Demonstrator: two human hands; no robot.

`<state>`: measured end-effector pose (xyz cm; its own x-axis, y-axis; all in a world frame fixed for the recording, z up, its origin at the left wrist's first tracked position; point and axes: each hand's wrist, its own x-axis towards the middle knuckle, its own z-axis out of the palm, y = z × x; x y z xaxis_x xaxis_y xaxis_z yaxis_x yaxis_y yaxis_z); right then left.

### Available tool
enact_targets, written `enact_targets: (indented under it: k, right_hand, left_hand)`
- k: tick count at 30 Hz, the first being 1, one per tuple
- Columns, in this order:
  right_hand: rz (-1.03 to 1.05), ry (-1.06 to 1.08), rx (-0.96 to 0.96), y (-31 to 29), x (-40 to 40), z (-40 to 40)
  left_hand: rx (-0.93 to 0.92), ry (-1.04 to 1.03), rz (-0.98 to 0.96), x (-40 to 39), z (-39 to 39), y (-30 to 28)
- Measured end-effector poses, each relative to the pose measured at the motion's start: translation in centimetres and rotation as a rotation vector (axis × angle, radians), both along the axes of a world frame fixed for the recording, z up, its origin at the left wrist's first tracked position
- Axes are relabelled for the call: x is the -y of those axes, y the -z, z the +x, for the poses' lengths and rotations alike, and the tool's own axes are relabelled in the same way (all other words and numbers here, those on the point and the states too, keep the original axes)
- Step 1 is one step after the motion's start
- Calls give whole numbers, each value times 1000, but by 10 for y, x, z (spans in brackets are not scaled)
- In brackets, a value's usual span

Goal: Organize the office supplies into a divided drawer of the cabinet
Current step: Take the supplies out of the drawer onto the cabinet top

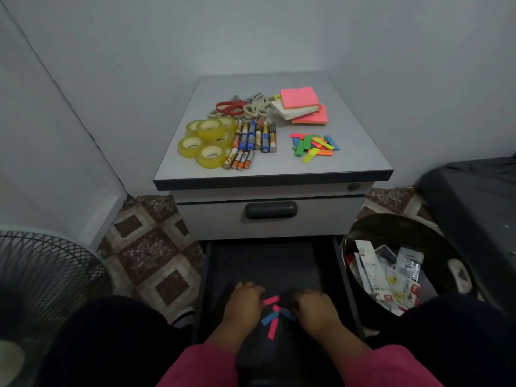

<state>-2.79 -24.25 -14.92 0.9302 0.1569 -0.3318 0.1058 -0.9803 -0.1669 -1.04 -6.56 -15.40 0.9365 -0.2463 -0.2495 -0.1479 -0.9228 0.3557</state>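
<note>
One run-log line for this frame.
stage: sorting | both hands in open bottom drawer over pink/blue flags | rest on cabinet top

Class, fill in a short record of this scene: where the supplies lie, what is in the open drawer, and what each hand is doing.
cabinet top: tape rolls, batteries, scissors, sticky notes, coloured tabs
open drawer: a few pink and blue tabs
left hand: in drawer, beside the tabs
right hand: in drawer, beside the tabs
bin: right of drawer, holds wrappers
</note>
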Motion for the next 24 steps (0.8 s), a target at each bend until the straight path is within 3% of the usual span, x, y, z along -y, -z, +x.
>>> enact_targets:
  k: [4, 11, 24]
  right_hand:
    - [-30, -37, -33, 16, -11, 0]
    - [-138, -61, 8, 28, -16, 1]
    - [-97, 48, -82, 32, -17, 3]
  left_hand:
    - [-142, 53, 95, 4, -8, 13]
    - [-78, 44, 170, 17, -12, 22]
    - [-126, -142, 80, 26, -11, 34]
